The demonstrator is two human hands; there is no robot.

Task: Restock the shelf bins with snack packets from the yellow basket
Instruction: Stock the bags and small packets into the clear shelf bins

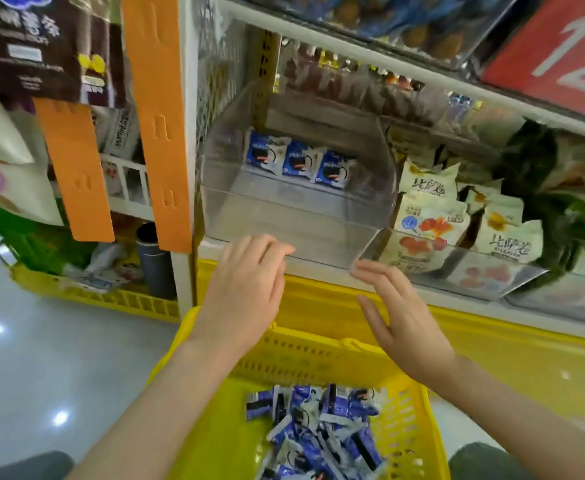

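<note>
Pile of blue snack pkts [319, 441] in the yellow basket [319, 355] runs off the btm edge, so only part shows; the print on them is too smeared to read. The basket sits near, just below the shelf front. Both forearms are cut by the frame.

On the shelf, three blue-and-white pkts [298, 161] stand in a row at the far end of the clear bin [294, 220]; their logo is illegible.

Left hand [246, 289] is at the bin's near lip, fingers loosely bent, holding nothing; can't tell if the tips touch the plastic. Right hand [398, 327] is just beside the bin's near right corner, fingers straight and slightly spread, also holding nothing.

Right of the bin are cream pkts [426, 216] w/ big Chinese characters, a red-orange picture and a round blue badge; the small Latin line under the characters is too soft to read.

Far right, a red sign [561, 53] is cut off: white "1" plus part of another figure. Top left is a dark brown bag [24, 39] w/ blurred white Chinese script. Orange strips [156, 98] hang by the shelf post. On the floor at left, another yellow crate [111, 299] is partly hidden by the post.
</note>
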